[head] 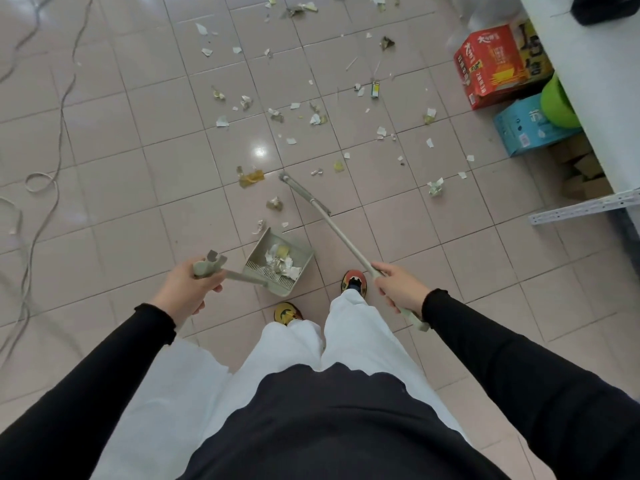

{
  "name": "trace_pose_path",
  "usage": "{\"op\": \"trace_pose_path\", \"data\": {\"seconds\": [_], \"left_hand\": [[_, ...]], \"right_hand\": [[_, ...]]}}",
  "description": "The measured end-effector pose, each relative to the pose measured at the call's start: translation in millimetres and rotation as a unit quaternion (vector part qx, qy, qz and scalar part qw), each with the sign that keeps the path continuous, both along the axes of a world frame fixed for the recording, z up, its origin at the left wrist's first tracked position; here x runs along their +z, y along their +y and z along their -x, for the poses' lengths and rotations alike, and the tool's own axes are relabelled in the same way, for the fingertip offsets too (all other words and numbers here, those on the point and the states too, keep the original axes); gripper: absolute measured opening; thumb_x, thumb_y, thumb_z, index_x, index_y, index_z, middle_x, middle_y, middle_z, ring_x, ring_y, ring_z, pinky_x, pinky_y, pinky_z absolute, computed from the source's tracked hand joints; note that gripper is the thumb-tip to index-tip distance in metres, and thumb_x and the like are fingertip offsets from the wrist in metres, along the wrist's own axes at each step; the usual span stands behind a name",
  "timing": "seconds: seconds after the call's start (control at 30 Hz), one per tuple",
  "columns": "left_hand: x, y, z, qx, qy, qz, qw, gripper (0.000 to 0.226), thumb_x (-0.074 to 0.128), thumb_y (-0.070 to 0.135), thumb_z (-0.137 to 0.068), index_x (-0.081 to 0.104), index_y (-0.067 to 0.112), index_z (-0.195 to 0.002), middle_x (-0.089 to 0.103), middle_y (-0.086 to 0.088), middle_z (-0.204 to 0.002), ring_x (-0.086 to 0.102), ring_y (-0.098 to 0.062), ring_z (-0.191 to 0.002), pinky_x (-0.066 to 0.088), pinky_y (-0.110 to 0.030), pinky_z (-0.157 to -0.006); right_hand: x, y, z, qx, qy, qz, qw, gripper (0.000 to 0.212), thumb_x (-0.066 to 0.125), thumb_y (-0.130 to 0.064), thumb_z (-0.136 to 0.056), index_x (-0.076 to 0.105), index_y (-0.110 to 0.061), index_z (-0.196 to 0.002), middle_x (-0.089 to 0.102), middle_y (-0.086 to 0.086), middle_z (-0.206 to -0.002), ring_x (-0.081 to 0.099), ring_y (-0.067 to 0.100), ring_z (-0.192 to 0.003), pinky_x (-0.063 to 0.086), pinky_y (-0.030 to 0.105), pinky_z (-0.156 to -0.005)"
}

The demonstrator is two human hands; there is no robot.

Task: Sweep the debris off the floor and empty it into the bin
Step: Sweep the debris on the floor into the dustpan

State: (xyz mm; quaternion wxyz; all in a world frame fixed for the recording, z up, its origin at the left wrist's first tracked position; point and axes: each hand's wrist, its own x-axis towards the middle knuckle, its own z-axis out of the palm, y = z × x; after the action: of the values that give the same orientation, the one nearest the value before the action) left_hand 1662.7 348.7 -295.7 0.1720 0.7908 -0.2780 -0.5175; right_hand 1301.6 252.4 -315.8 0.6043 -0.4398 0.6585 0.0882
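The right hand (398,289) grips the broom (332,230), whose handle slants far-left toward the debris (311,112); the left hand (194,289) grips the dustpan (280,261) handle, the pan's mouth facing far-left.

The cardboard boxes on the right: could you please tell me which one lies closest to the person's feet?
The blue box. It sits lower along the table's edge, nearer the feet, while the red box stands farther away beyond it.

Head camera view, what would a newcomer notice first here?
Torn paper scraps litter the tiled floor ahead of the person. Near the feet, the left hand holds a long-handled dustpan with some scraps in it, and the right hand grips a broom angled toward the litter. A red carton sits at the right.
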Motion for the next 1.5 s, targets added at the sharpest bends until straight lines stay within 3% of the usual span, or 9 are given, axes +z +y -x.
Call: {"op": "trace_pose_path", "data": {"seconds": [0.17,0.33,0.47,0.57,0.7,0.87,1.0,1.23,1.5], "left_hand": [[-6,18,-25,0.028,-0.012,-0.014,0.999,0.011,0.060,0.022,-0.097,0.063,0.016,-0.106,0.067,-0.010,-0.088,0.040,-0.017,-0.052,0.035,-0.021,-0.041],[-13,5,-34,0.036,-0.027,-0.026,0.999,0.013,0.060,0.021,-0.098,0.062,0.010,-0.103,0.067,-0.012,-0.092,0.042,-0.018,-0.053,0.037,-0.024,-0.046],[-16,-15,-34,0.034,-0.022,-0.026,0.999,0.019,0.059,0.021,-0.098,0.064,0.005,-0.108,0.065,-0.014,-0.093,0.041,-0.018,-0.053,0.036,-0.025,-0.050],[-18,-24,-34,0.032,-0.018,-0.029,0.999,0.022,0.059,0.022,-0.098,0.064,0.004,-0.109,0.065,-0.014,-0.091,0.041,-0.019,-0.053,0.036,-0.026,-0.050],[-20,-25,-33,0.030,-0.012,-0.032,0.999,0.022,0.059,0.021,-0.098,0.064,0.003,-0.109,0.064,-0.014,-0.090,0.040,-0.018,-0.052,0.035,-0.025,-0.048],[-20,-27,-38,0.026,-0.010,-0.027,0.999,0.018,0.059,0.020,-0.098,0.063,0.005,-0.108,0.063,-0.015,-0.089,0.040,-0.017,-0.049,0.033,-0.022,-0.043],[-21,-31,-41,0.025,-0.003,-0.018,1.000,0.015,0.059,0.019,-0.098,0.062,0.007,-0.105,0.064,-0.015,-0.090,0.039,-0.018,-0.050,0.033,-0.024,-0.048],[-24,-38,-58,0.020,-0.012,-0.008,1.000,0.009,0.060,0.023,-0.097,0.059,0.019,-0.088,0.068,-0.012,-0.089,0.042,-0.018,-0.052,0.037,-0.024,-0.052],[-19,-89,-104,0.044,-0.026,-0.002,0.999,0.020,0.060,0.024,-0.097,0.064,0.007,-0.107,0.069,-0.012,-0.093,0.041,-0.019,-0.052,0.036,-0.023,-0.051]], "right_hand": [[-22,-13,-43,0.061,0.024,0.044,0.997,0.050,0.038,-0.010,-0.096,0.049,-0.023,-0.143,0.058,0.013,-0.084,0.045,0.019,-0.052,0.039,0.026,-0.041],[-54,-27,-87,0.162,0.086,0.052,0.982,0.039,0.036,-0.010,-0.096,0.053,-0.012,-0.131,0.062,0.016,-0.102,0.054,0.031,-0.081,0.042,0.031,-0.066],[-59,-3,-89,0.215,0.085,-0.024,0.973,0.038,0.034,-0.011,-0.098,0.051,-0.012,-0.132,0.055,0.011,-0.090,0.051,0.026,-0.068,0.039,0.028,-0.051],[-31,8,-64,0.159,0.044,-0.081,0.983,0.034,0.034,-0.012,-0.099,0.052,-0.024,-0.126,0.047,0.007,-0.080,0.043,0.016,-0.050,0.034,0.022,-0.039],[25,24,-19,0.115,0.008,-0.089,0.989,0.050,0.040,-0.013,-0.098,0.043,-0.031,-0.145,0.047,0.005,-0.079,0.040,0.008,-0.039,0.035,0.021,-0.036],[4,23,-37,0.084,0.027,-0.018,0.996,0.045,0.034,-0.011,-0.096,0.051,-0.022,-0.136,0.043,0.006,-0.075,0.038,0.014,-0.046,0.034,0.023,-0.038],[-27,12,-78,0.096,0.026,-0.060,0.993,0.048,0.030,-0.004,-0.101,0.039,-0.011,-0.148,0.041,0.005,-0.071,0.039,0.018,-0.050,0.034,0.017,-0.035],[7,22,-67,0.090,-0.006,-0.088,0.992,0.050,0.041,-0.016,-0.099,0.041,-0.026,-0.148,0.049,0.005,-0.081,0.042,0.009,-0.045,0.038,0.021,-0.036],[8,-47,-99,0.059,-0.030,0.006,0.998,0.052,0.040,-0.015,-0.099,0.040,-0.031,-0.149,0.049,0.004,-0.078,0.041,0.012,-0.048,0.036,0.024,-0.039]]}}
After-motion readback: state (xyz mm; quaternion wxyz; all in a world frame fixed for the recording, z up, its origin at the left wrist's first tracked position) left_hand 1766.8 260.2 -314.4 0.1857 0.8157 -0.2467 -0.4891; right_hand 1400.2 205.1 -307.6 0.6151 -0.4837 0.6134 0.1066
